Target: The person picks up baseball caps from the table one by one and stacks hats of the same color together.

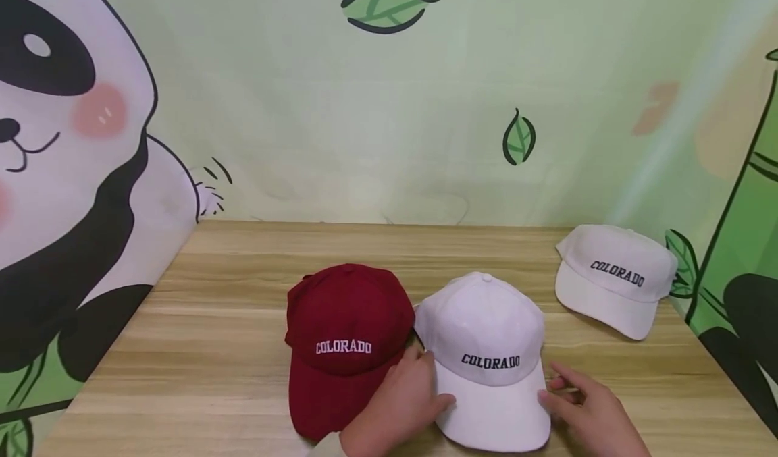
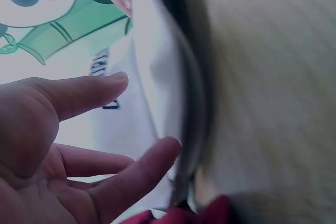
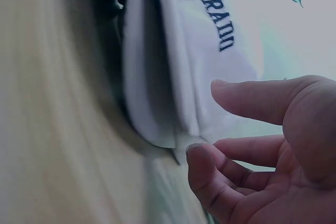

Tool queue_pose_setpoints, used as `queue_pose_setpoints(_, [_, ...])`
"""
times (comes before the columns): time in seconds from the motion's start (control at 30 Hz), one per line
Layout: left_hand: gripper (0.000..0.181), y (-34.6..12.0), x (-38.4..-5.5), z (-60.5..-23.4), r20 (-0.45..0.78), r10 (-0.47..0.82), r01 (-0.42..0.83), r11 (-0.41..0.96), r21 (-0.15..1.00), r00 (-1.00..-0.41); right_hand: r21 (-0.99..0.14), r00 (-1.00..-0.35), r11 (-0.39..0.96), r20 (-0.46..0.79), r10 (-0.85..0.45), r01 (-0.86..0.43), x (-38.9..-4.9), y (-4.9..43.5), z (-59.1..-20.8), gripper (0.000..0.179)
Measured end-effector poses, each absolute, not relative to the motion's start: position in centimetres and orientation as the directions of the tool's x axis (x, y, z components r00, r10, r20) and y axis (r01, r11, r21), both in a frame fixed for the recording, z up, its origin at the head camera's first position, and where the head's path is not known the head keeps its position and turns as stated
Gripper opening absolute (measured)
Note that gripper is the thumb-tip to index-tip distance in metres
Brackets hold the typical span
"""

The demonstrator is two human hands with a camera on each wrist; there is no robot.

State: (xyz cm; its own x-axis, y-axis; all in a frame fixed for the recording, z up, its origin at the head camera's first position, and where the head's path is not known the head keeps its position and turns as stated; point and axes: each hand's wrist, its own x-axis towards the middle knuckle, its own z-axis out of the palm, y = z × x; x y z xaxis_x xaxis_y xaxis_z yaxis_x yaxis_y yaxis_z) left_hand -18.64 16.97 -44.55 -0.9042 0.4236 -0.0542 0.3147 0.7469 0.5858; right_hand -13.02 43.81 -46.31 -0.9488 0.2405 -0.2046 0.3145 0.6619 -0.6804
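Observation:
A white baseball cap [image 1: 486,329] with black COLORADO lettering sits on the table, its brim facing me. My left hand [image 1: 398,399] is at the cap's left side, thumb over the brim's edge and fingers reaching between it and the dark red cap [image 1: 349,308]. In the left wrist view the thumb and index finger stand apart beside the white fabric; whether they touch it is unclear. My right hand [image 1: 595,410] is by the brim's right edge, fingers loosely bent. The right wrist view shows a gap between its thumb [image 3: 252,98] and index finger.
Another white COLORADO cap [image 1: 614,278] rests farther back at the right, near the table's edge. The wood-grain table [image 1: 200,349] meets a green backdrop [image 1: 292,106] printed with a panda and leaves. The red cap lies right against the middle white one.

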Motion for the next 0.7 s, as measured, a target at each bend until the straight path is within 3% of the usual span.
queue_pose_setpoints(0.33, [0.042, 18.0, -17.9, -42.3, 0.108, 0.549, 0.535, 0.721, 0.441, -0.829, -0.676, -0.967, 0.692, -0.154, 0.204, 0.254, -13.0, 45.1, -44.3, 0.067])
queue_pose_setpoints(0.7, [0.038, 20.6, -17.0, -41.5, 0.144, 0.659, 0.641, 0.621, 0.451, -0.739, -0.668, -0.968, 0.702, -0.127, 0.218, 0.246, -13.2, 46.0, -42.3, 0.073])
